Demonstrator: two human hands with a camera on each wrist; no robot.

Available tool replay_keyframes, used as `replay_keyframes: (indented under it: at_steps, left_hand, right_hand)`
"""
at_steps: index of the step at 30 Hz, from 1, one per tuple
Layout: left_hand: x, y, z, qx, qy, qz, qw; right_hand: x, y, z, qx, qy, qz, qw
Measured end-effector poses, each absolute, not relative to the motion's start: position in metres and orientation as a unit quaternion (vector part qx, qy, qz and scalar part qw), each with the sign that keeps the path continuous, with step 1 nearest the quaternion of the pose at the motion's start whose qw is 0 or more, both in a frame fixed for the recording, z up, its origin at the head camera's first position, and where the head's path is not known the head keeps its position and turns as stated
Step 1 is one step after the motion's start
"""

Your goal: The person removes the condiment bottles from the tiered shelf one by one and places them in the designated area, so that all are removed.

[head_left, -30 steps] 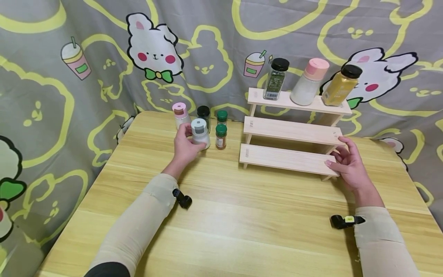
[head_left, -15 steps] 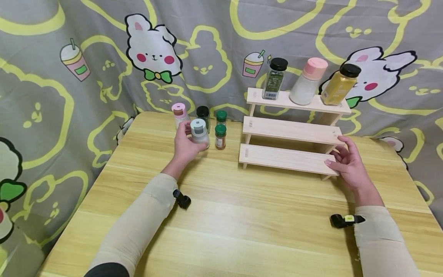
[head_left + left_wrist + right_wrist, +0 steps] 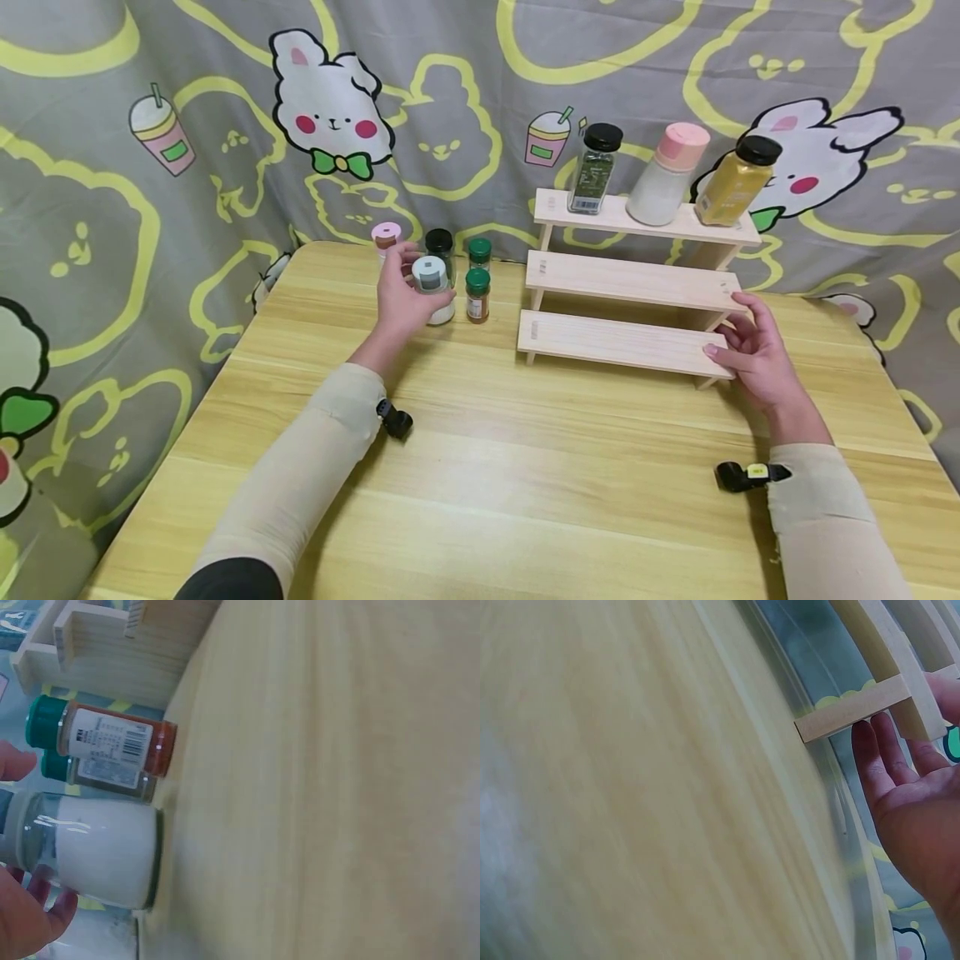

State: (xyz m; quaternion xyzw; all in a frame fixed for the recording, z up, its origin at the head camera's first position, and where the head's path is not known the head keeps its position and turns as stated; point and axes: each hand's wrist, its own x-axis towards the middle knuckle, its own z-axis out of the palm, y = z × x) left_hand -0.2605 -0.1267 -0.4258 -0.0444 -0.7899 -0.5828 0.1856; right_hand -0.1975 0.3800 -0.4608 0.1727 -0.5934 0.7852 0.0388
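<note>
My left hand [image 3: 401, 296] is around a glass seasoning jar [image 3: 109, 851] with white contents and a pale grey lid, which stands upright on the table. In the left wrist view the thumb is held off the jar's side, and the fingertips [image 3: 64, 904] are right at its opposite side. My right hand [image 3: 761, 362] holds the right end of a three-tier wooden shelf [image 3: 622, 343], thumb on the lowest board and index finger at the middle one. In the right wrist view other fingertips reach the leg below the board.
Beside the jar stand two green-capped bottles [image 3: 477, 296], a black-capped bottle [image 3: 439, 243] and a pink-lidded jar [image 3: 386, 235]. The top tier bears a herb bottle [image 3: 592, 175], a pink-capped jar [image 3: 663, 187] and a yellow bottle [image 3: 735, 187]. A patterned curtain [image 3: 450, 100] hangs behind.
The left hand has loosened around the white jar, its thumb and fingers shifting higher and exposing more of the jar's body. The right hand and the shelf have stayed put.
</note>
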Motion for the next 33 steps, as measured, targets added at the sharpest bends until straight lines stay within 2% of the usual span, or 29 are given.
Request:
replay_keyframes:
  at_steps: [15, 33]
  left_hand:
    - [-0.27, -0.119, -0.397, -0.035, -0.803, -0.566, 0.184]
    - [-0.283, -0.109, -0.357, -0.065, -0.795, -0.567, 0.204]
  right_hand:
    - [-0.197, 0.379, -0.46, 0.172, -0.598, 0.782, 0.042]
    - [-0.196, 0.379, -0.459, 0.16, -0.608, 0.776, 0.049]
